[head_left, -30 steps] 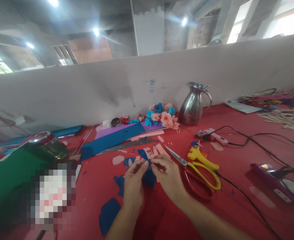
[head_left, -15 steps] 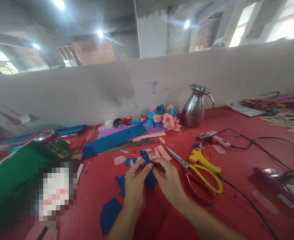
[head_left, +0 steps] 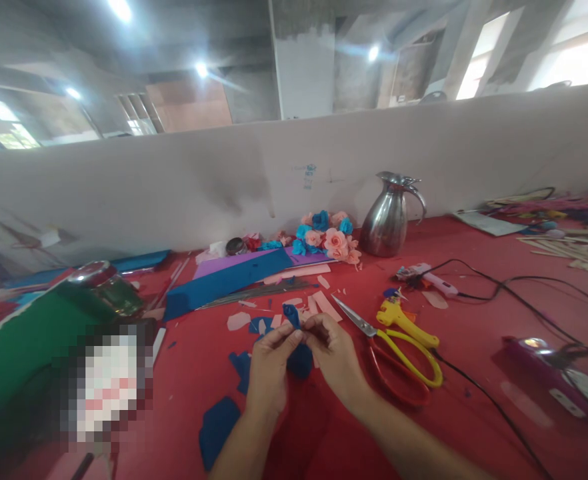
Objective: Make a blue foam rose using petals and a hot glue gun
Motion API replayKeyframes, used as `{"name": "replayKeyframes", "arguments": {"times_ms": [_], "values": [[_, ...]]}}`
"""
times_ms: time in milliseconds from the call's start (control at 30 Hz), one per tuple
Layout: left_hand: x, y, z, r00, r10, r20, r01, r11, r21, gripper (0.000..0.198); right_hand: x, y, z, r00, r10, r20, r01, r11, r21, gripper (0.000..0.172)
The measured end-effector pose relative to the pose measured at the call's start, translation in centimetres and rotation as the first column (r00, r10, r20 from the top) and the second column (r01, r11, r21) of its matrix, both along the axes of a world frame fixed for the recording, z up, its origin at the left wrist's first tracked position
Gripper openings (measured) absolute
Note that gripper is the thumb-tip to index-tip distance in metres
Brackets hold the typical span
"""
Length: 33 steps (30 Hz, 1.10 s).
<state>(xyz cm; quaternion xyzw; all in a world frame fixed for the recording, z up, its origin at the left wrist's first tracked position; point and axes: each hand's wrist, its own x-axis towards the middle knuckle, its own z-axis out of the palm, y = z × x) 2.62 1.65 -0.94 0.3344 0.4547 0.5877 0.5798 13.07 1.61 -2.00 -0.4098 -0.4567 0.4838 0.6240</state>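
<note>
Between my two hands stands a small rolled blue paper flower bud (head_left: pixel 291 315), its curled top pointing up. The thumb and fingers of my left hand (head_left: pixel 273 357) pinch its base. My right hand (head_left: pixel 335 357) is closed against the same base from the other side; its fingertips are partly hidden. Blue paper petals (head_left: pixel 301 361) lie just below and behind the hands, and a larger blue paper piece (head_left: pixel 219 430) rests by my left forearm. Scissors (head_left: pixel 374 330) with one red and one yellow handle loop lie open to the right of my right hand.
A yellow glue gun (head_left: pixel 408 323) and a pink corded tool (head_left: pixel 431 278) lie to the right, their cords crossing the table. Paper flowers (head_left: pixel 331 237) and a steel jug (head_left: pixel 387 217) stand at the back. Blue paper strip (head_left: pixel 229 280), glass jar (head_left: pixel 109 290) and green board (head_left: pixel 29 367) are leftward.
The bud has tilted slightly and its curled top shows more upright. Both hands stay pinched at its base, with only small finger shifts.
</note>
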Motion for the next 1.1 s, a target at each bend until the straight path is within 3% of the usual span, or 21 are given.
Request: {"name": "replayKeyframes", "arguments": {"times_ms": [167,300,500,667,933,1100], "values": [[-0.3,-0.1,0.6,0.993,0.026,-0.113,-0.019,0.998,0.063,0.013,0.4,0.0,0.3,0.996,-0.005,0.093,0.000,0.998,0.058,0.008],[-0.5,0.0,0.9,0.976,0.083,-0.201,-0.062,0.992,0.108,0.014,1.2,-0.4,1.5,0.988,-0.051,0.149,0.027,0.986,0.164,0.011],[-0.7,0.3,0.4,0.954,0.088,-0.287,-0.029,0.979,0.203,0.014,1.9,-1.2,3.1,0.976,-0.079,0.201,0.025,0.965,0.261,0.010],[-0.8,0.7,-0.6,0.930,0.142,-0.339,-0.030,0.949,0.315,0.010,1.7,-1.3,3.3,0.975,-0.088,0.205,0.042,0.975,0.219,0.010],[-0.6,0.7,-1.8,0.962,0.094,-0.256,-0.032,0.972,0.234,0.014,1.7,-0.9,3.5,0.968,-0.132,0.211,0.102,0.983,0.150,0.012],[-0.6,0.7,-1.8,0.966,0.038,-0.254,0.013,0.981,0.194,0.020,1.7,-0.6,3.2,0.992,-0.052,0.118,0.046,0.998,0.050,0.015]]}}
